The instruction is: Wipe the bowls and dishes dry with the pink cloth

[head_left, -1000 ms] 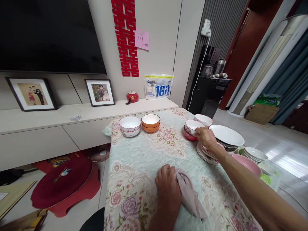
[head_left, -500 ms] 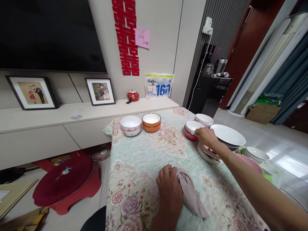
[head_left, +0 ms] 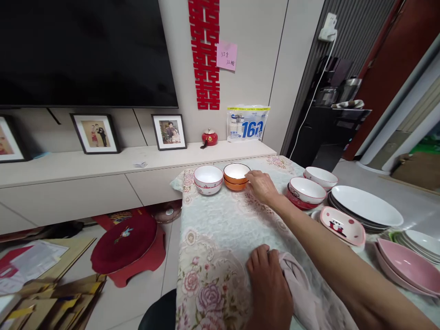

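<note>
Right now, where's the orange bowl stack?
Head view: the orange bowl stack sits far left on the table, between a white bowl stack and the right hand at its right rim.

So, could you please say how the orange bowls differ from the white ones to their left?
The orange bowls show orange sides and a dark top rim; the white bowls, patterned white sides and a red one. The right hand is at the orange bowls, not the white bowls. Both are stacked.

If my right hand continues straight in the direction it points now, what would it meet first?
Your right hand would likely meet the orange bowls first; its fingers overlap them in view, so contact is unclear.
</note>
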The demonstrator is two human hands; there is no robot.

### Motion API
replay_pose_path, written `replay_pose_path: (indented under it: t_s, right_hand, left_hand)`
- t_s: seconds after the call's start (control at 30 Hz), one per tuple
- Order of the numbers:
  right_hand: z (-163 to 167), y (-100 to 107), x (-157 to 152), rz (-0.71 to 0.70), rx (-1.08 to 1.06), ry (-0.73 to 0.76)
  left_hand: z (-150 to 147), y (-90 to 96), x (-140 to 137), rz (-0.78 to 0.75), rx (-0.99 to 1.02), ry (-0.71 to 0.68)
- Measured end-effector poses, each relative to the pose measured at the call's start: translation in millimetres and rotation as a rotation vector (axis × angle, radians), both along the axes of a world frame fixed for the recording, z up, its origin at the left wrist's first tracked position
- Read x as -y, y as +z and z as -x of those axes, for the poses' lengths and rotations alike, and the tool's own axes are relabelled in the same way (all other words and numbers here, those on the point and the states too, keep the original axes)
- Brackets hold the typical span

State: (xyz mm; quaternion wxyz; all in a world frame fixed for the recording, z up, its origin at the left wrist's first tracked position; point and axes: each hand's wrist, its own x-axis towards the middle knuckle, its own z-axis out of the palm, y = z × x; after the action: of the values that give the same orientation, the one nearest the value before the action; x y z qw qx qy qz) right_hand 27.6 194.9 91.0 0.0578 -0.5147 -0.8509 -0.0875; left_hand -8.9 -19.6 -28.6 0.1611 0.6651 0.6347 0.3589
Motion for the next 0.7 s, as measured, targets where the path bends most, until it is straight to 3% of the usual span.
replay_pose_path:
  t_s: [0.17, 0.37, 0.57, 0.7]
  right_hand:
    - [29, -3, -28, 0.096, 0.072, 0.002]
    - [30, -5, -46, 0.158, 0.11, -0.02]
    - [24, -1, -38, 0.068, 0.021, -0.025]
    - [8, 10, -17, -0.035, -0.038, -0.051]
  left_hand:
    - [0, -3.5, -1, 0.024, 0.078, -0.025]
    - [-6, -9.5, -4, 0.032, 0.105, 0.037]
    - [-7, -16.2, -6, 0.019, 0.124, 0.04]
    - [-6, -18.6, -5, -0.03, 0.204, 0.041]
